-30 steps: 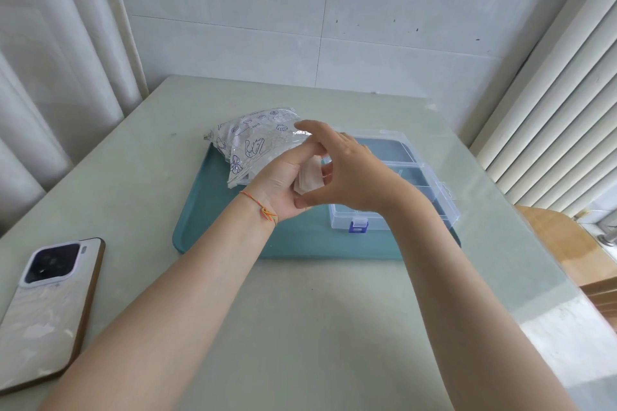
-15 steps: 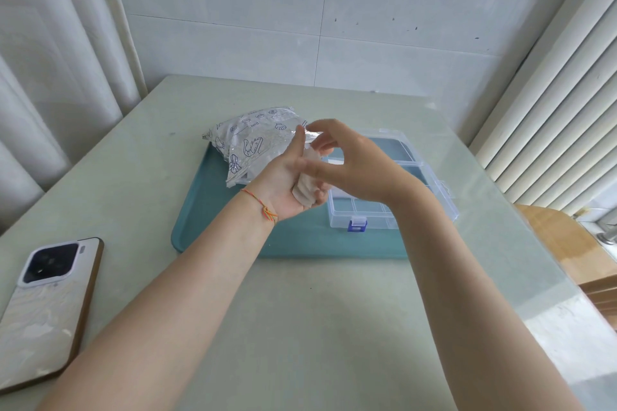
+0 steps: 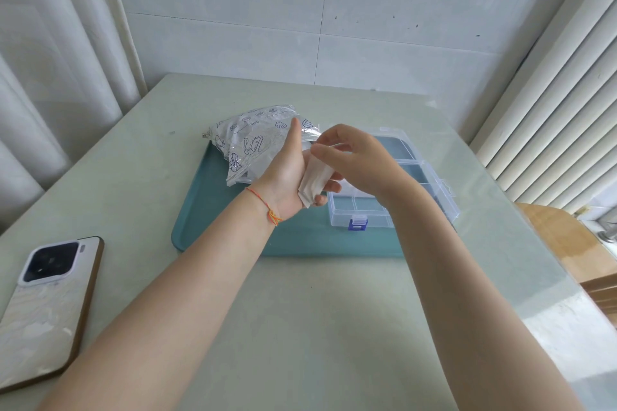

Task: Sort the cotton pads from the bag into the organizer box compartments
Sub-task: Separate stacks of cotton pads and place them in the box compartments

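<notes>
My left hand (image 3: 283, 182) grips a stack of cotton pads (image 3: 314, 182); my right hand (image 3: 354, 160) seems to pinch one free. Next: drop it into an organizer box (image 3: 430, 190) compartment.

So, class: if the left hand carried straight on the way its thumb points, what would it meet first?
Most likely the printed bag on the tray. The left hand, holding a stack of cotton pads, already has its thumb tip overlapping the bag's upper edge, though depth from this one view is uncertain.
</notes>
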`<state>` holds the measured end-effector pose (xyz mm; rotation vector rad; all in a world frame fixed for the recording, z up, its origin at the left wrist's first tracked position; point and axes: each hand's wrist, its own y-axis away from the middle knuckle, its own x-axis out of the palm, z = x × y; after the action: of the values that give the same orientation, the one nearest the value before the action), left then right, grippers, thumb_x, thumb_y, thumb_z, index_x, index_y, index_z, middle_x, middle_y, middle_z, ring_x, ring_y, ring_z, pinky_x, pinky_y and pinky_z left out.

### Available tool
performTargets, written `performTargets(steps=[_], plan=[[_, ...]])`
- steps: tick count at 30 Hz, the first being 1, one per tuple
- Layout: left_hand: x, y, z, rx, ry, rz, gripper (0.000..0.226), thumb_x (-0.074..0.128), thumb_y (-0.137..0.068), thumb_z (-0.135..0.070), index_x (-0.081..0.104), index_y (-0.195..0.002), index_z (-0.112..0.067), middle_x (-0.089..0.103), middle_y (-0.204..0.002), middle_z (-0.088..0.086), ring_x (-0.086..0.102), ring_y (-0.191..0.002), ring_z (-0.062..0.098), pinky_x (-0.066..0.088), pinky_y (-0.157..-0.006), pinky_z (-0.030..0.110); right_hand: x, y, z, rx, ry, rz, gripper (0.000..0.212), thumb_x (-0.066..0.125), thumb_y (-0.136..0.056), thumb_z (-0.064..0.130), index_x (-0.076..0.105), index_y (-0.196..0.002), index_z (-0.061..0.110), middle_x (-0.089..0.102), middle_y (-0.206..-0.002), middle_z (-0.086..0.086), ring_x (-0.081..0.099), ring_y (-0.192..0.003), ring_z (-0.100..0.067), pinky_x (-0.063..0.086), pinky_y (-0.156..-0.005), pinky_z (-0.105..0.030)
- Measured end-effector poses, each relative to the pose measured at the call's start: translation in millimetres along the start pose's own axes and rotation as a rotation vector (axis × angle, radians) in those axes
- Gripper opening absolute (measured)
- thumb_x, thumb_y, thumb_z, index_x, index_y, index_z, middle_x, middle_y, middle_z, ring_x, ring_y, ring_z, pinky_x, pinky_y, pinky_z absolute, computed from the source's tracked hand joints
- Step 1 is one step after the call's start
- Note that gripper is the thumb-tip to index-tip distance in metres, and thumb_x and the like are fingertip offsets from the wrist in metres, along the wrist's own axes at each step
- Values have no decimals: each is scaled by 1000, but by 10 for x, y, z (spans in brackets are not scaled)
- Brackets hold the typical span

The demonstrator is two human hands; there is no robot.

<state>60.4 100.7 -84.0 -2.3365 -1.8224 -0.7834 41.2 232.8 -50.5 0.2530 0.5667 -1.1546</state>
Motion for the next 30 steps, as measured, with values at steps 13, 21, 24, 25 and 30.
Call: performTargets(steps=[13, 21, 24, 25, 30], plan=[[6, -4, 7, -44, 97, 5, 81, 12, -92, -77, 72, -78, -24, 54, -68, 2, 48, -61, 16, 19, -47, 21, -23, 49, 64, -156, -12, -72, 12, 73, -84, 10, 75, -83, 22, 63, -107, -3, 59, -70, -3, 45, -57, -8], [-20, -15, 62, -127, 290, -83, 36, 49, -89, -53, 58, -85, -18, 49, -75, 0, 49, -58, 13, 21, -50, 19, 38, 0, 52, -292, -88, -287, 20, 71, -84, 6, 74, -83, 26, 66, -90, 9, 63, -82, -7, 50, -73, -20], [-21, -9, 50, -136, 348, -134, 35, 64, -76, -47, 56, -82, -14, 48, -71, 2, 46, -54, 12, 23, -50, 19, -75, 17, 120, -307, -216, -415, 19, 63, -89, 3, 69, -88, 21, 70, -88, 10, 65, -83, -3, 50, -76, -20], [-21, -9, 43, -120, 349, -128, 34, 71, -68, -41, 55, -82, -15, 48, -72, 1, 47, -54, 12, 24, -52, 19, -131, 18, 133, -289, -282, -406, 18, 61, -90, 1, 68, -89, 18, 69, -87, 9, 63, -80, -2, 49, -74, -18], [-18, -12, 37, -26, 444, -57, 16, 68, -78, -15, 59, -91, -11, 61, -76, 6, 60, -65, 18, 54, -60, 26, -262, 48, 56, -96, -234, -24, 13, 65, -90, 3, 72, -93, 13, 71, -84, 4, 62, -74, -4, 45, -70, -17]])
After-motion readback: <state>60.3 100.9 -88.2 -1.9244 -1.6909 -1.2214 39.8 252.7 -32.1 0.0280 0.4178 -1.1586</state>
